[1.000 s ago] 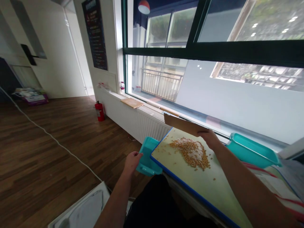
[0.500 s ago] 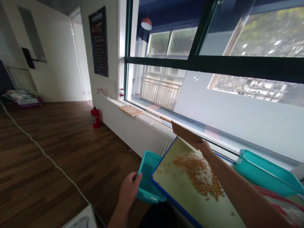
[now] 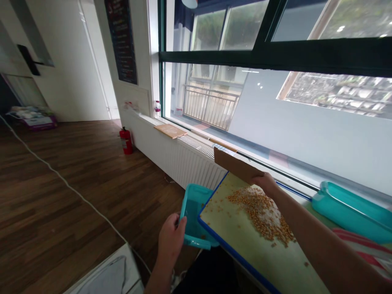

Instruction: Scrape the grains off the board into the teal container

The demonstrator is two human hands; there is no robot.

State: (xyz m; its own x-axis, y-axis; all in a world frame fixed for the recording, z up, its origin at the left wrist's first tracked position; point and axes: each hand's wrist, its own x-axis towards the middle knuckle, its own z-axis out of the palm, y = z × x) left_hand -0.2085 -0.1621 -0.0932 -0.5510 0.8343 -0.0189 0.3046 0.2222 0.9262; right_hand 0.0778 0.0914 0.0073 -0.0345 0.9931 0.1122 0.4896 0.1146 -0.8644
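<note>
My left hand [image 3: 172, 239] grips the near rim of a teal plastic tray [image 3: 193, 212] held just off the left edge of a pale green table with blue edging [image 3: 241, 241]. My right hand [image 3: 267, 183] holds a brown cardboard sheet [image 3: 232, 163] on edge behind a pile of yellow kernels mixed with white grains [image 3: 263, 212]. The pile lies on the tabletop between the cardboard and me. A few loose kernels are scattered towards the table's left edge.
A second teal tray [image 3: 352, 210] lies at the table's far right. A white radiator [image 3: 183, 161] runs under the window. A red fire extinguisher [image 3: 125, 140] stands on the wood floor, and a white cable [image 3: 61, 179] crosses it.
The pile has spread out along the table from its earlier heap. My left hand has shifted its hold on the teal tray, keeping it by the table's edge. The cardboard stays behind the pile.
</note>
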